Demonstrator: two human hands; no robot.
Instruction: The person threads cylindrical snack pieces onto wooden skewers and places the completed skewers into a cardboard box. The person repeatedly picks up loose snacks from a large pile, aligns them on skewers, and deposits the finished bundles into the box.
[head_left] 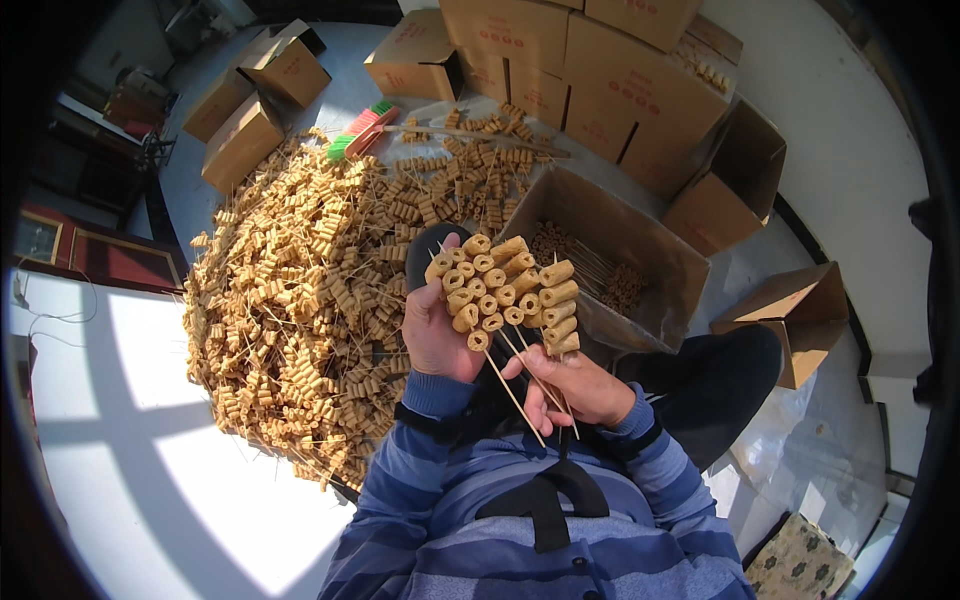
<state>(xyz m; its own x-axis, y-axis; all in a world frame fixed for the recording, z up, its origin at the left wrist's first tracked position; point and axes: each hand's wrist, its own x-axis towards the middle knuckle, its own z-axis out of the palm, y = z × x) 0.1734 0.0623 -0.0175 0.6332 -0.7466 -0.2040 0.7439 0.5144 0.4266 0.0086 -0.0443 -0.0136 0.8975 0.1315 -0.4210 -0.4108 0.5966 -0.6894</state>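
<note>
Gathered side by side in front of my chest is a bunch of skewers (492, 285) threaded with hollow, tan rolled pieces. My left hand (437, 338) is closed round the bunch's left side. My right hand (585, 388) grips the bare wooden sticks lower right, below a separate skewer of rolls (560, 305) that stands at the bunch's right edge. Several stick ends poke out downward past my right fingers. Just beyond my hands, an open cardboard box (640, 240) holds more skewers (590, 265), laid with their sticks together.
A large heap of loose skewers (300, 300) spreads over the floor on my left. A red and green broom (362, 130) lies at its far edge. Stacked cartons (640, 110) stand against the far wall, with open boxes (735, 165) on the right and others (243, 140) far left.
</note>
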